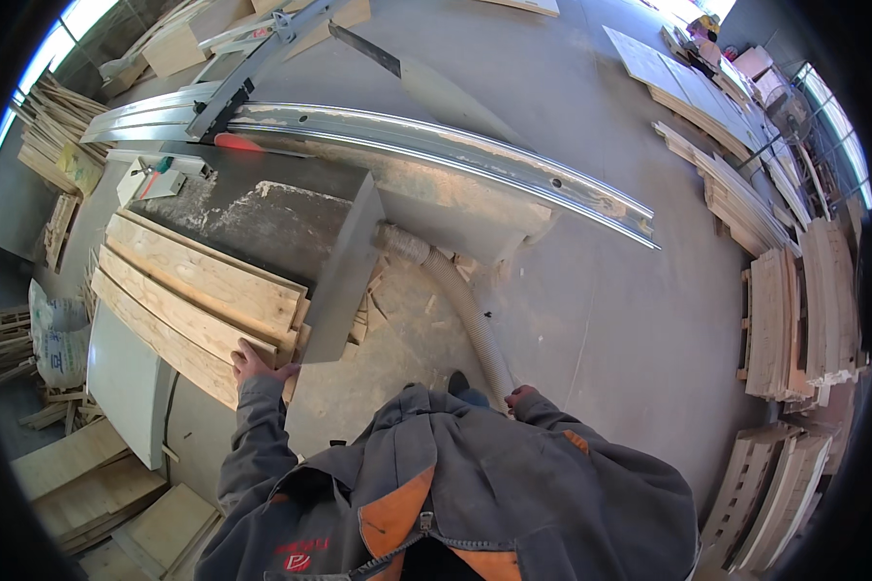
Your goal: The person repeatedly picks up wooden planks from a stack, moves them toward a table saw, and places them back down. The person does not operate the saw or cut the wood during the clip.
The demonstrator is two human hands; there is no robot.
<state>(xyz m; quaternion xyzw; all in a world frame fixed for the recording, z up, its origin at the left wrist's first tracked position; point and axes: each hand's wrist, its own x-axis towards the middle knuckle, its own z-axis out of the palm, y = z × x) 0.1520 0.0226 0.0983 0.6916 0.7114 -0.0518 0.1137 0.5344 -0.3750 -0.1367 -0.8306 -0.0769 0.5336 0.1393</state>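
My left hand (254,363) is at the near end of a stack of long pale wooden boards (194,315), its thumb and fingers spread around the end of one board. The stack lies along the near side of a dark table-saw bed (271,208), beside an upright grey panel (344,281). Low at my right side, my right hand (521,395) has its fingers curled. It is next to a ribbed hose (465,305), and whether it holds anything is too small to see.
A long metal sliding rail (436,145) spans the saw's far side. A red-orange piece (237,142) sits beneath its crossbar. Stacked planks (775,320) line the right. A white panel (131,378) and offcut boards (87,484) lie at left. Wood scraps litter the floor by the hose.
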